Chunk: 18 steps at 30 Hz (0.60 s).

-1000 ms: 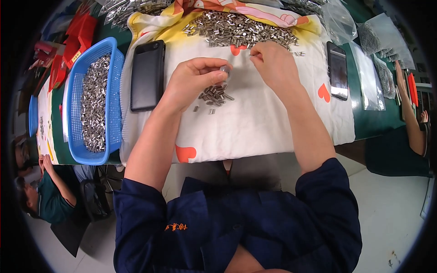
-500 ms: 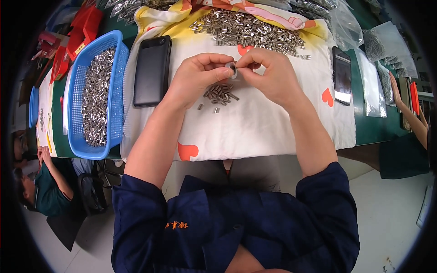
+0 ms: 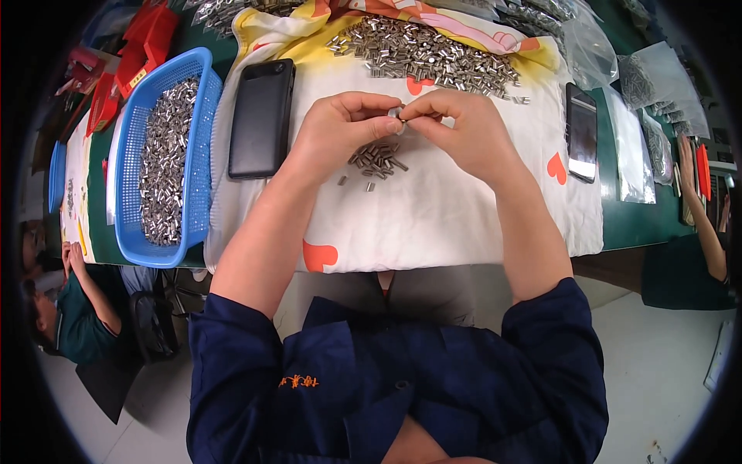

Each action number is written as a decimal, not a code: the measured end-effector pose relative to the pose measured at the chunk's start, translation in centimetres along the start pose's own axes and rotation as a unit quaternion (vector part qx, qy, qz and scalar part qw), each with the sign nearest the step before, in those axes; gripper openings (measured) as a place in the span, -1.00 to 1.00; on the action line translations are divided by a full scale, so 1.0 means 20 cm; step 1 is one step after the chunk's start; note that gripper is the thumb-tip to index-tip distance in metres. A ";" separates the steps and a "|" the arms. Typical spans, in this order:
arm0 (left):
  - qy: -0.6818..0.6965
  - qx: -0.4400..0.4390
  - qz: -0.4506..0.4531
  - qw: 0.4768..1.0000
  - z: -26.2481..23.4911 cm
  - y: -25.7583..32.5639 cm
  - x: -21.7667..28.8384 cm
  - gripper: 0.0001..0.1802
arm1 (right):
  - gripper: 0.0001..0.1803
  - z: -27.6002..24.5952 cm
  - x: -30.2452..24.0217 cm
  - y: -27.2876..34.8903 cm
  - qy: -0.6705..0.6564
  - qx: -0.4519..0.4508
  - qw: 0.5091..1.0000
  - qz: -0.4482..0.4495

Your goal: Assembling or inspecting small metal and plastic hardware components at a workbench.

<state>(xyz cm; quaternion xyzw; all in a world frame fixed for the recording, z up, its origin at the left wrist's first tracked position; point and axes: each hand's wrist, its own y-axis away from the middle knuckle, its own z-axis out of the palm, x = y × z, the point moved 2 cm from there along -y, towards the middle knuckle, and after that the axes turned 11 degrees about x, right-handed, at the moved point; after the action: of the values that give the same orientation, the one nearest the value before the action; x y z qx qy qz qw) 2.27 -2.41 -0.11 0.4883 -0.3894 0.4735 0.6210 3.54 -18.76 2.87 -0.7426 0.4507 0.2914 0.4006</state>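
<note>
Over the white cloth, my left hand (image 3: 334,133) is closed, thumb and forefinger pinching a small silvery metal piece (image 3: 395,114). My right hand (image 3: 470,138) meets it fingertip to fingertip, its thumb and forefinger pressed together at the same piece. Whether the right fingers grip this piece or a tinier part cannot be made out. Just below the hands lies a small heap of short metal cylinders (image 3: 376,160), with a couple lying loose beside it. Farther back spreads a much larger pile of similar metal cylinders (image 3: 433,56).
A blue plastic basket (image 3: 199,147) full of metal cylinders stands at left, beside a black rectangular case (image 3: 260,120). To the right lie a phone (image 3: 581,133) and clear plastic bags (image 3: 627,147). Red bins (image 3: 145,45) sit far left. Co-workers' arms show at both sides.
My hands stay together, with the fingertips shifting slightly and the metal piece turned a little between them. At far right, a co-worker's arm has moved.
</note>
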 end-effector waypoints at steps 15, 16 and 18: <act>-0.064 -0.039 -0.009 0.997 0.00 0.00 0.00 -0.74 | -0.91 -0.03 0.21 -0.09 0.289 0.107 0.951 -0.026; -0.064 -0.039 -0.009 0.997 0.00 0.00 0.00 -0.74 | -0.92 -0.02 0.21 -0.09 0.301 0.095 0.949 -0.024; -0.053 -0.038 -0.013 0.998 0.00 0.00 0.00 -0.75 | -0.92 -0.01 0.20 -0.08 0.311 0.084 0.947 -0.023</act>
<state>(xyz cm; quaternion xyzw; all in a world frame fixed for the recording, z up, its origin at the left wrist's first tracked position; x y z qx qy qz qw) 2.27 -2.40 -0.20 0.4940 -0.4333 0.4234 0.6236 6.73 -20.29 0.43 -0.7703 0.5582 -0.0020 0.3083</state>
